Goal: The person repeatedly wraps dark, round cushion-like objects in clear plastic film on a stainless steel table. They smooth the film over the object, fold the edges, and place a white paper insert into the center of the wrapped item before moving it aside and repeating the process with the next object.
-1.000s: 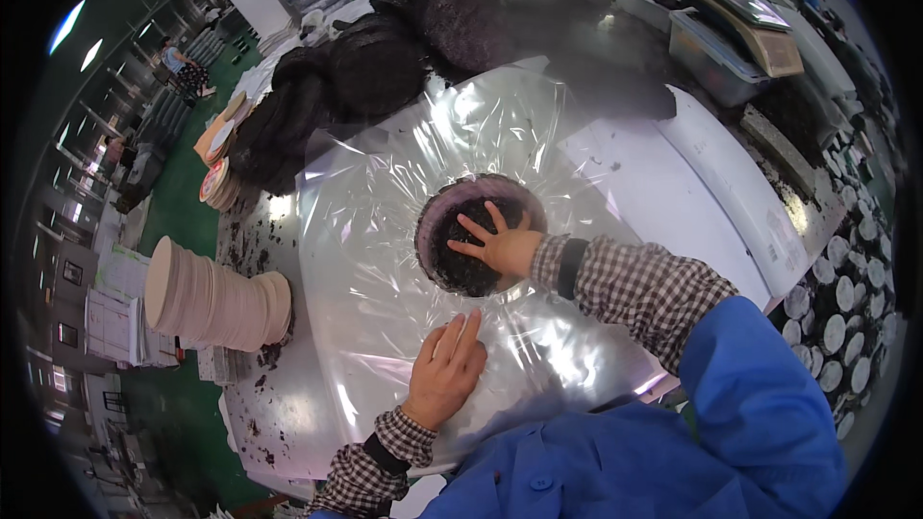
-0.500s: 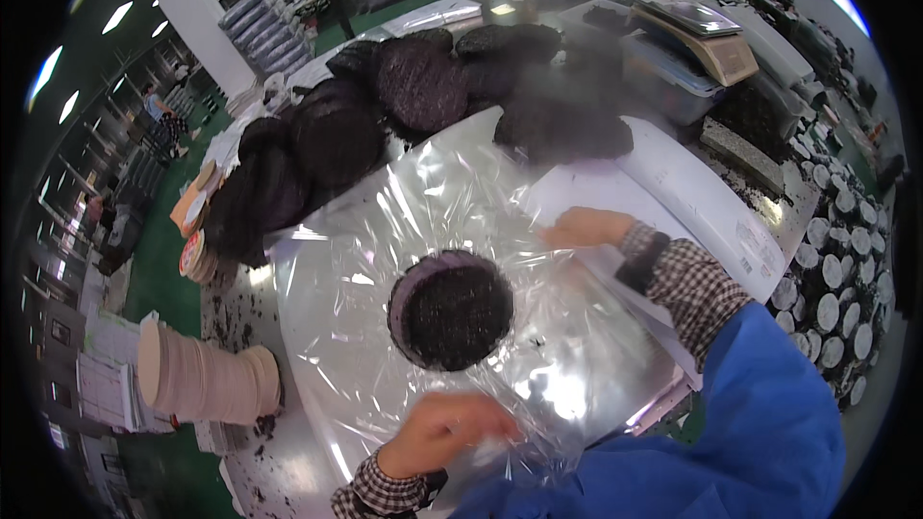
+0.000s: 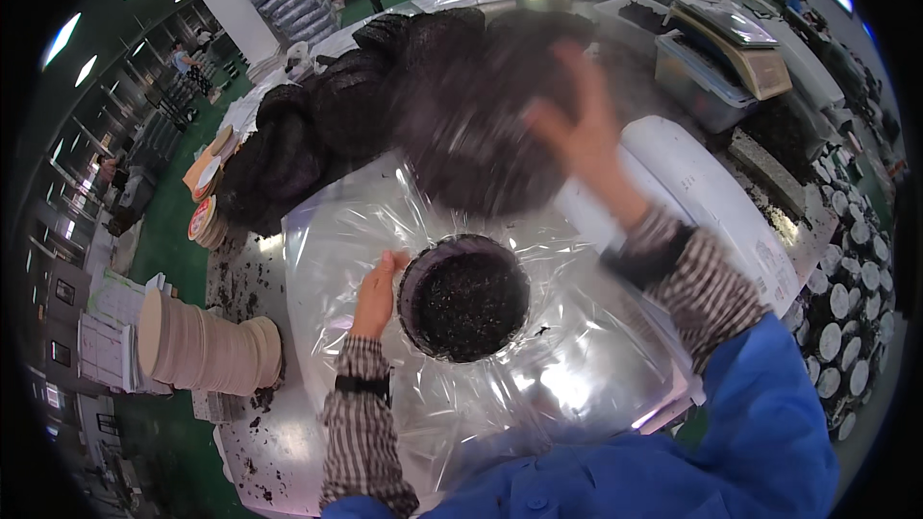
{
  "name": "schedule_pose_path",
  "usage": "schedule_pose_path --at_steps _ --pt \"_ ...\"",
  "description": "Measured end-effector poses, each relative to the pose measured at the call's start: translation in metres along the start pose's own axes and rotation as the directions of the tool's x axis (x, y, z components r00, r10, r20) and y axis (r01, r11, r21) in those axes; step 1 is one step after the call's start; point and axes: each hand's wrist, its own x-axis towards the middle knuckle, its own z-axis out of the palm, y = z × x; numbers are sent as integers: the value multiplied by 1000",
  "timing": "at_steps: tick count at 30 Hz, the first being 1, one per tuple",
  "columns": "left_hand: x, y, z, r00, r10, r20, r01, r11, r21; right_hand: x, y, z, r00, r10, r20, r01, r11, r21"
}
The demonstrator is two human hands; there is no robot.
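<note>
A small, thick, round purple-black cake (image 3: 463, 300), which looks like dried seaweed, sits on a wide sheet of clear plastic film (image 3: 356, 192). Along its left side my left hand (image 3: 373, 296) is upright, fingers extended, with the fingertips by its upper left edge. My right hand (image 3: 582, 125), blurred, is raised beyond the cake with thumb and fingers spread. Directly left of it, and partly behind its fingers, is a large dark round cake (image 3: 481, 149), heavily smeared by motion. Whether the right hand touches this large cake I cannot tell.
More large dark cakes (image 3: 279, 159) are heaped along the far left. A stack of pale round discs (image 3: 207, 351) stands at left. White paper sheets (image 3: 716, 207), a plastic tub (image 3: 697, 82) and a scale (image 3: 726, 38) lie to the right, with several pale-ended rolls (image 3: 851, 303) beyond.
My left hand has moved from the film's near side up to the small cake's left side. The right hand has risen away from the film. A large cake now shows nearer and blurred.
</note>
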Motion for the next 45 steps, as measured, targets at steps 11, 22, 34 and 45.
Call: schedule_pose_path --at_steps 11,22,34,45 --pt "-24 59 69 958 285 46 -194 517 834 -135 -2 41 643 303 704 -226 953 -204" --pt "-67 28 73 817 534 218 -537 566 625 -162 -7 55 708 241 664 -97 964 -246" --pt "-56 16 89 825 533 190 -478 476 738 -145 0 27 38 39 998 747 663 -55" --pt "-49 16 85 901 119 417 -428 399 811 -134 -16 42 -109 349 931 781 609 -137"
